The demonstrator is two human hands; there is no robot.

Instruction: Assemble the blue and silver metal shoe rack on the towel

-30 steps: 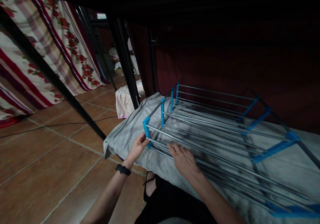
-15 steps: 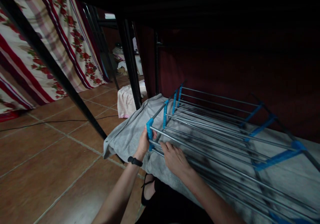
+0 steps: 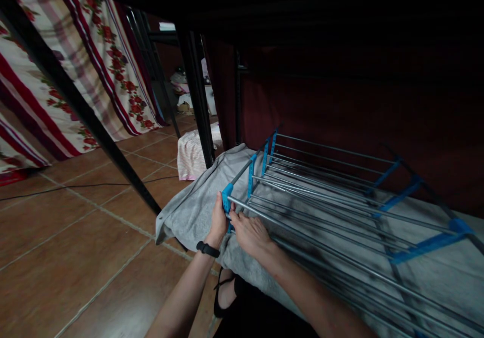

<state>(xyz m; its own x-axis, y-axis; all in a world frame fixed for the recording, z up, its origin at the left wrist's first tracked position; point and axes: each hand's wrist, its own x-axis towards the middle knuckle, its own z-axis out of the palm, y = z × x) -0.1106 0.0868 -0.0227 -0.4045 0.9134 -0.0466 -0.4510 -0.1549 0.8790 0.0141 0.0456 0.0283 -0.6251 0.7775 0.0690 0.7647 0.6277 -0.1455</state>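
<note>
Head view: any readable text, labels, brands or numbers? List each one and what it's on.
No text in this view can be read.
On the blue bracket held by the left hand: any marking is too small and dark to read.
On the black wristband: no face or lettering shows.
On the floral curtain: pattern only, no words.

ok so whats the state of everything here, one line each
rack, lying flat on the grey blanket
blue bracket, upright at the near corner
left hand, closed round the blue bracket
right hand, fingers curled on the rack by the bracket, grip unclear
grey blanket, spread under the rack, edge hanging down
curtain, hanging
pink cloth, heaped on the floor
cable, slack across the floor
</note>
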